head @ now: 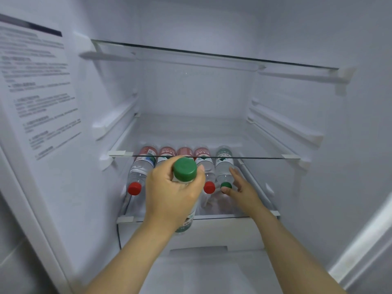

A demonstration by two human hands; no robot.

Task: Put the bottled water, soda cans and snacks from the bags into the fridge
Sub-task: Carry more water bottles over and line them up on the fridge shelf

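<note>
A green-capped water bottle (185, 169) hangs at the frame's centre, the left grip (169, 194) curled round its neck, just before the fridge's lower shelf (222, 217). Five bottles (146, 158) lie there in a row. The right grip (244, 189), fingers loose, touches the rightmost bottle (223, 166).

Cool, even white light fills the fridge interior (191, 92), shadows soft. Wide-angle distortion bows the 2 glass shelves (265, 158) (worst toward corners). The printed sheet (38, 88) is blurred unreadable; the green-capped bottle (185, 169) looks sharp.
</note>
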